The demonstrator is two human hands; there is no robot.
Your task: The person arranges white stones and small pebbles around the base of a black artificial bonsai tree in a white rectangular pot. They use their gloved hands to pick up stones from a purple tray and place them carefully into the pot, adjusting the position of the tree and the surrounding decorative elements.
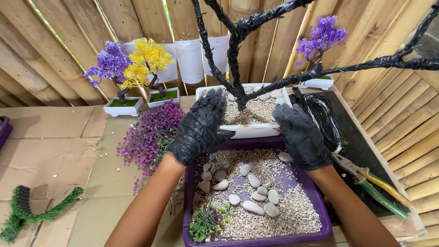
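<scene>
White planter (249,130): left hand (199,128), right hand (299,135) grasp front rim; black tree's (238,50) top cut off.

We see black gloves on our left hand (200,126) and right hand (302,135), a rectangular purple plastic tray (320,201), a white rectangular planter (249,131).
</scene>
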